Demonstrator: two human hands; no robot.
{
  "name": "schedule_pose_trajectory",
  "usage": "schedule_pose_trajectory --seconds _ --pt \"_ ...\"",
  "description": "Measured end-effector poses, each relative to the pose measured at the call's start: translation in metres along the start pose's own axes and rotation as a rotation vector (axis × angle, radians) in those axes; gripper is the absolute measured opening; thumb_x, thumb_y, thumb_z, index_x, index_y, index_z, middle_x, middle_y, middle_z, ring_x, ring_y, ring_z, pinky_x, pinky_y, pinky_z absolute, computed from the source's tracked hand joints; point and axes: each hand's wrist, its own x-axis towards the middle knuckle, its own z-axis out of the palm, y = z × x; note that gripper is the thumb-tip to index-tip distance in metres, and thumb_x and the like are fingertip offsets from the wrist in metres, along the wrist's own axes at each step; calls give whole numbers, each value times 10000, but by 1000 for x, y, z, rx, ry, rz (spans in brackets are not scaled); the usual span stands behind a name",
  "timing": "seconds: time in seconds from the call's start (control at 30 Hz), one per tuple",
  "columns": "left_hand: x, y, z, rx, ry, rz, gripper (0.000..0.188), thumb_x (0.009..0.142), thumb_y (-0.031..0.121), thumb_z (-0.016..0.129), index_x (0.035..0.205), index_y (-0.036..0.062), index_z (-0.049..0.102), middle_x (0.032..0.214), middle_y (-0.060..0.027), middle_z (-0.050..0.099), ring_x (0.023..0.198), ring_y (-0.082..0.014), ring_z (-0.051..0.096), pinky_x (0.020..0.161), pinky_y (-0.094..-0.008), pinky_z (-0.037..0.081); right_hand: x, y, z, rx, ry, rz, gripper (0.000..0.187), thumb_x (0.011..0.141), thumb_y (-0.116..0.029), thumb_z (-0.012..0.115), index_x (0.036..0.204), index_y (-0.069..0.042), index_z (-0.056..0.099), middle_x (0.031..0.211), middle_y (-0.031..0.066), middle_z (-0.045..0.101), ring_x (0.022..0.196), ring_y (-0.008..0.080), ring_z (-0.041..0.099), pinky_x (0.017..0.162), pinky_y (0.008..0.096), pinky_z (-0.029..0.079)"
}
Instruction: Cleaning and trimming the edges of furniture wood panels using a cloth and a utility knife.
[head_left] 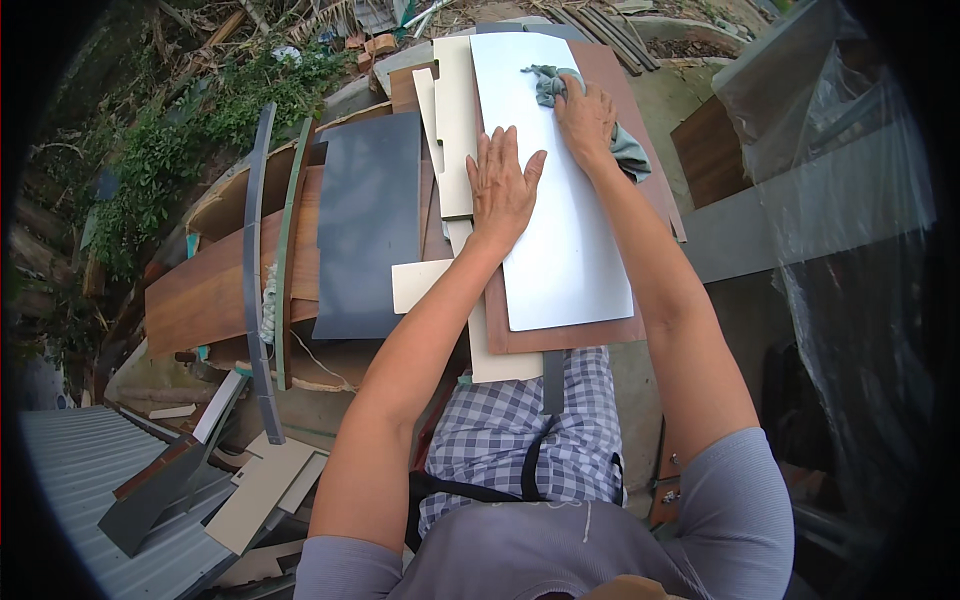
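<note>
Got my left hand (504,190) flat, fingers slightly spread, at the left edge of a smooth, shiny silvery rectangular panel (560,265) lying on a reddish-brown board (605,65). My right hand (588,122)'s curled over a crumpled grey-green cloth (548,86) on that panel.

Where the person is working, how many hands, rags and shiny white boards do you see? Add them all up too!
Left hand and right hand: 2
Rag, seemingly one piece: 1
Shiny white board: 1
Total: 4
</note>
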Motion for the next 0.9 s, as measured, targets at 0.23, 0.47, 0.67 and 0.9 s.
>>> schedule_pose_trajectory --seconds 0.23,0.47,0.67,0.9 --pt "2 -6 1 18 33 19 657 957 520 348 1347 -8 373 1384 -226 386 1351 -400 251 1098 -560 170 -45 -3 -39 152 49 -75 397 807 -205 633 1197 -203 562 1077 142 549 1065 337 489 930 435 365" --pt "1 -9 4 57 64 25 615 961 491 372 1321 -7 403 1355 -207 424 1332 -405 287 1075 -566 215 -39 -30 -91 1006 147 149 336 886 -197 578 1198 -89 513 1046 83 552 931 171 550 788 311 461" --pt "1 -10 2 40 80 33 605 960 493 373 1304 -4 421 1346 -199 435 1329 -404 295 1072 -563 222 -69 -25 -94 1359 31 288 290 890 -155 586 1130 -22 493 1055 89 547 884 126 553 728 284 479" --pt "2 -12 2 15 71 49 609 959 502 367 1308 6 421 1341 -192 442 1335 -393 290 1082 -543 220 -100 -5 -70 426 -112 -218 395 745 -55 625 1126 -34 526 1220 197 489 1131 344 482 947 434 396"
